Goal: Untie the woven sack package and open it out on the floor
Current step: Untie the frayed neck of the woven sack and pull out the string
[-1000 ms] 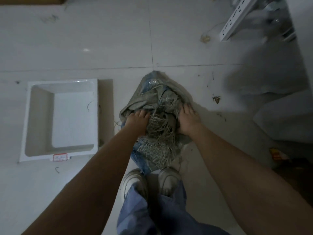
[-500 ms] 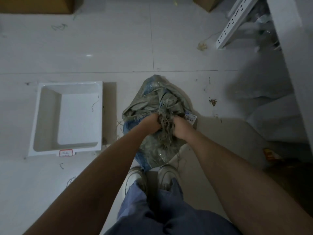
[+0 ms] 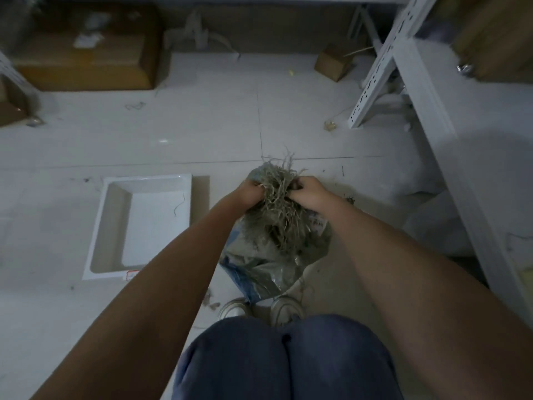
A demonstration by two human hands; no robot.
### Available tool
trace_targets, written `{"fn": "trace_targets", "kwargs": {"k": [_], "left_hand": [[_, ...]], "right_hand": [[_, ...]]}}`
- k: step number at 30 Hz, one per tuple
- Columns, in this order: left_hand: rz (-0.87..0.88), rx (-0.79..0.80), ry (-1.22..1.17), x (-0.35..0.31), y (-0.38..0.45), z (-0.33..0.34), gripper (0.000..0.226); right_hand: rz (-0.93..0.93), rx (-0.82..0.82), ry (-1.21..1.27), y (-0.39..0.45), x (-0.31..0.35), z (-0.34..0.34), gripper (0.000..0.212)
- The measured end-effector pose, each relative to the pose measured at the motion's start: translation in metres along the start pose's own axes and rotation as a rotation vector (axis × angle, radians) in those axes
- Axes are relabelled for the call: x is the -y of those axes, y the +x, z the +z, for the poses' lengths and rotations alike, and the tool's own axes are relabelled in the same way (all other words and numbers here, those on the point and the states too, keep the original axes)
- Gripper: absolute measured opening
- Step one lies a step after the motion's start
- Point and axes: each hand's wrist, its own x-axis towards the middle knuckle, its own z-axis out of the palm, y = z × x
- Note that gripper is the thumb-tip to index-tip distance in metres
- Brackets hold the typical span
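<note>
A grey-green woven sack with blue print hangs crumpled in front of my knees, its lower end just above my shoes. A tangle of frayed straw-coloured fibres bunches at its top. My left hand grips the left side of that bunch and my right hand grips the right side, fists close together. The sack's inside is hidden.
A white rectangular tray lies on the tiled floor to the left. A white metal shelf frame stands at the right, with white bags under it. Cardboard boxes sit along the far wall. Bits of fibre litter the floor.
My hands went from flat on the sack to gripping its frayed top, drew together, and lifted it off the floor. The view has tilted up toward the far wall.
</note>
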Motion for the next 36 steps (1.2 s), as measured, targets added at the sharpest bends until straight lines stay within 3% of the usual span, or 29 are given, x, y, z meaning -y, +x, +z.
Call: {"fn": "trace_targets", "kwargs": {"k": [8, 12, 14, 18, 20, 22, 24, 27, 32, 36], "left_hand": [[-0.030, -0.177, -0.322, -0.062, -0.061, -0.031, 0.042], [-0.040, -0.251, -0.737, -0.076, -0.095, -0.042, 0.028], [-0.003, -0.326, -0.801, -0.073, -0.107, -0.046, 0.028], [0.144, -0.443, -0.508, -0.061, -0.120, -0.043, 0.032], [0.224, -0.349, -0.149, -0.053, -0.121, -0.037, 0.031], [0.254, -0.174, 0.179, -0.042, -0.110, -0.036, 0.050], [0.349, -0.029, 0.298, -0.036, -0.098, -0.036, 0.071], [0.411, -0.122, 0.304, -0.031, -0.077, -0.033, 0.079], [0.381, -0.230, 0.232, -0.036, -0.063, -0.031, 0.040], [0.302, -0.344, 0.079, -0.035, -0.057, -0.033, 0.025]], "right_hand": [[-0.053, -0.101, 0.100, -0.055, 0.073, -0.042, 0.022], [-0.080, -0.162, 0.223, -0.082, 0.102, -0.060, 0.038], [-0.124, -0.190, 0.239, -0.095, 0.107, -0.066, 0.029], [-0.155, -0.247, 0.358, -0.112, 0.105, -0.069, 0.019], [-0.132, -0.261, 0.506, -0.111, 0.093, -0.061, 0.018], [-0.091, -0.257, 0.634, -0.108, 0.080, -0.049, 0.018], [-0.071, -0.257, 0.646, -0.104, 0.076, -0.046, 0.018], [-0.049, -0.213, 0.738, -0.096, 0.078, -0.051, 0.020], [-0.051, -0.142, 0.695, -0.083, 0.077, -0.050, 0.022], [-0.111, -0.094, 0.869, -0.083, 0.078, -0.062, 0.025]]}}
